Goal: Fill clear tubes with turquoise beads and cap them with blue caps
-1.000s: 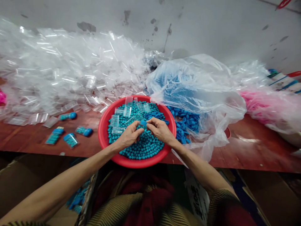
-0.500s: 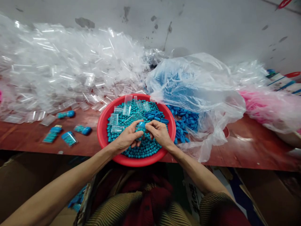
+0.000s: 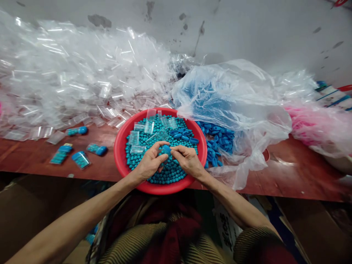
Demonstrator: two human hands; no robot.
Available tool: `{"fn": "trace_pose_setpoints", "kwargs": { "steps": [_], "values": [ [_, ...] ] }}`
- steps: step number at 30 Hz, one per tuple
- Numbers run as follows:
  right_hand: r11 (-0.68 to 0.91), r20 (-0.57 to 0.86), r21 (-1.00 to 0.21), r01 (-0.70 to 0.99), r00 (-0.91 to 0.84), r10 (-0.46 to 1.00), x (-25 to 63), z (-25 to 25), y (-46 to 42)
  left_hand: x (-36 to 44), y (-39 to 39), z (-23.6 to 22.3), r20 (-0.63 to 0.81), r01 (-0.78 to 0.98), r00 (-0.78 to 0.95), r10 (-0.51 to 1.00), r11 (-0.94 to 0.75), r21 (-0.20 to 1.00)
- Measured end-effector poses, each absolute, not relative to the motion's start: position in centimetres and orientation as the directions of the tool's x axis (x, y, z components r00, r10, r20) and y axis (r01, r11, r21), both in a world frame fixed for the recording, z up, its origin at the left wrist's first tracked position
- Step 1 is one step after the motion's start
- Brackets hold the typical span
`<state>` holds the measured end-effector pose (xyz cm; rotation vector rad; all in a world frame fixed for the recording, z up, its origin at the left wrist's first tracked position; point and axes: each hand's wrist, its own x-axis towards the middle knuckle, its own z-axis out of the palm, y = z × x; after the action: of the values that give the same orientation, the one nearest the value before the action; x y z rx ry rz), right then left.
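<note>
Over the red basin (image 3: 120, 161), my left hand (image 3: 150, 161) is wrapped round a small blue-capped container (image 3: 166, 149); its lower part is mostly hidden by the fingers. My right hand (image 3: 189, 160) has thumb and forefinger pinched together at the right edge of the blue cap. Under both hands the basin is full of turquoise beads (image 3: 168, 176). Several clear flat containers (image 3: 149, 127) lie on the beads, with a few loose blue caps (image 3: 182, 135) to their right.
Left of the basin, several capped containers with beads (image 3: 81, 160) lie on the red table (image 3: 27, 156). A large heap of clear containers (image 3: 82, 73) is behind. To the right are blue caps (image 3: 216, 141) under a plastic bag (image 3: 231, 91), and a pink bagged pile (image 3: 313, 121).
My right hand's fingers have straightened a little and shifted slightly at the blue cap. My left hand keeps its hold. The view has tilted slightly.
</note>
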<state>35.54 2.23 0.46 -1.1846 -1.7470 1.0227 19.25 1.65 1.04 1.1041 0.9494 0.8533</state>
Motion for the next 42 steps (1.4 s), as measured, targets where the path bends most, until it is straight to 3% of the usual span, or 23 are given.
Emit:
{"fn": "trace_pose_setpoints", "kwargs": {
  "steps": [7, 10, 13, 16, 18, 21, 26, 33, 37, 42],
  "values": [
    [0.328, 0.237, -0.871, 0.365, -0.274, 0.932, 34.5, 0.5, 1.4, 18.9, 1.6, 0.6, -0.178, -0.086, 0.315, 0.932, 0.214, 0.973],
    [0.366, 0.234, -0.863, 0.348, -0.368, 0.9, 35.7, 1.3, 1.7, 18.3, 1.8, 0.3, -0.179, -0.028, 0.379, 0.908, 0.204, 0.979],
    [0.223, 0.06, -0.93, 0.292, -0.478, 0.876, 37.5, 2.0, 2.7, 18.0, 1.8, 0.3, -0.181, 0.081, 0.457, 0.871, 0.162, 0.983],
    [-0.026, -0.115, -0.979, 0.202, -0.439, 0.891, 38.2, 1.8, 3.7, 18.2, 1.5, 0.5, -0.191, 0.133, 0.461, 0.866, 0.145, 0.98],
    [-0.085, -0.128, -0.987, 0.137, -0.343, 0.931, 37.8, 1.2, 3.8, 18.4, 1.3, 0.6, -0.189, 0.131, 0.441, 0.877, 0.145, 0.981],
    [0.039, -0.023, -0.974, 0.223, -0.269, 0.963, 36.4, 0.6, 3.1, 18.5, 1.0, 0.6, -0.167, 0.121, 0.391, 0.905, 0.129, 0.984],
    [0.404, 0.11, -0.714, 0.571, -0.479, 0.871, 34.6, 1.2, 0.9, 18.7, 1.0, 0.3, -0.004, 0.134, 0.297, 0.955, -0.037, 0.99],
    [0.438, 0.126, -0.338, 0.833, -0.421, 0.898, 33.2, 1.3, 0.1, 18.9, 1.0, -0.2, 0.063, 0.175, 0.291, 0.955, -0.118, 0.978],
    [0.472, 0.164, -0.235, 0.85, -0.444, 0.881, 32.8, 1.4, 0.1, 19.3, 0.6, 0.1, 0.013, 0.12, 0.256, 0.967, -0.045, 0.992],
    [0.456, 0.127, -0.241, 0.857, -0.438, 0.89, 32.5, 1.4, 0.1, 20.0, 0.2, 0.9, -0.012, 0.08, 0.2, 0.98, -0.004, 0.997]
  ]
}}
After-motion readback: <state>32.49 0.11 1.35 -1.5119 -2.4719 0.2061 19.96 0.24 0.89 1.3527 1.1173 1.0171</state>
